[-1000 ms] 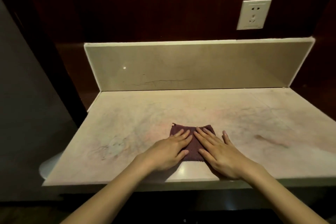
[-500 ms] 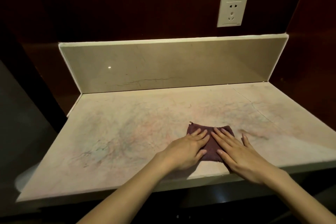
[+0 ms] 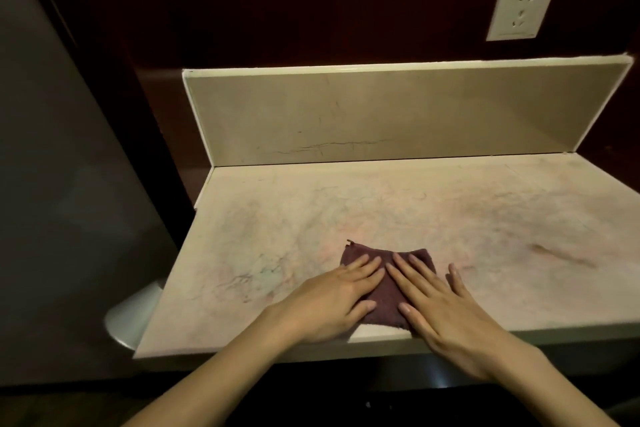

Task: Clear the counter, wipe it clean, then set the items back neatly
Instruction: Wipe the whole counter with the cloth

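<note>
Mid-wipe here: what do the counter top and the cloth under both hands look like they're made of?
Counter: looks like polished stone, probably marble, pale cream with pinkish patches and fine dark veins; the glossy front lip supports that, though it could be an imitation.
Cloth: soft, matte, dark purple-brown fabric with a fuzzy nap and a stitched edge, likely microfibre or terry. Left hand and right hand press it flat.

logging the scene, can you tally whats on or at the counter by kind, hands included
cloths: 1, a dark purple cloth lying flat on the counter
hands: 2, left hand and right hand, both pressing flat on the cloth
wall sockets: 1, a white socket
total: 4
</note>
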The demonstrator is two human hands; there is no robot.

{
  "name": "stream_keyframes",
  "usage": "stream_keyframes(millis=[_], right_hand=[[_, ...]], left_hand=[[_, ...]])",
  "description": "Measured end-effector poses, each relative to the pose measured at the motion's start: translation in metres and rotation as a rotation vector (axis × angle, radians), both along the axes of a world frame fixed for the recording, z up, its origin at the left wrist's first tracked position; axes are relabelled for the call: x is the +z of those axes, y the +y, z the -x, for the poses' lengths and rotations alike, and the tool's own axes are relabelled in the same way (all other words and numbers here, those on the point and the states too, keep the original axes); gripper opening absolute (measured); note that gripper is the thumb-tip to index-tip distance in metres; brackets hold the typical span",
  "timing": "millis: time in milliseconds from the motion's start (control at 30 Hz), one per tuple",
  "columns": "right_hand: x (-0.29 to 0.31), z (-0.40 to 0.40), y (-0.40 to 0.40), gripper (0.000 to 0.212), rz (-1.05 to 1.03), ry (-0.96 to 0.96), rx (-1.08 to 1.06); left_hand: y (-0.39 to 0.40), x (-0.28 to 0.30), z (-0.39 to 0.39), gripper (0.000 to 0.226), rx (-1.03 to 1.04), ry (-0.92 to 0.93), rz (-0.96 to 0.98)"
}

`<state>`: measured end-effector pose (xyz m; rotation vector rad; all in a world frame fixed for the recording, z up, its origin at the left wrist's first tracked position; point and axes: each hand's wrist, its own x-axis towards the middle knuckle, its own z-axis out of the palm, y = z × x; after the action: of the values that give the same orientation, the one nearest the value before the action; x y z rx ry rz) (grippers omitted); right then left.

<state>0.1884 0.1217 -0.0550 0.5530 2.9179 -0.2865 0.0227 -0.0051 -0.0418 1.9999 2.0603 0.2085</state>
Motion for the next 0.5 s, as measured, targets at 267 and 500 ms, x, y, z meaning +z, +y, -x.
stream_keyframes(millis=[267,500], right_hand=[[-0.003,0.072,-0.086,0.095,0.025,0.078,0.166],[-0.006,0.137,-0.157,0.086,-0.087,0.134,0.316]], left_hand=[[-0.106,0.006,0.057,0.057,0.127,-0.028,0.035],[-0.201,0.001,0.096,0.057,0.281,-0.041,0.038]])
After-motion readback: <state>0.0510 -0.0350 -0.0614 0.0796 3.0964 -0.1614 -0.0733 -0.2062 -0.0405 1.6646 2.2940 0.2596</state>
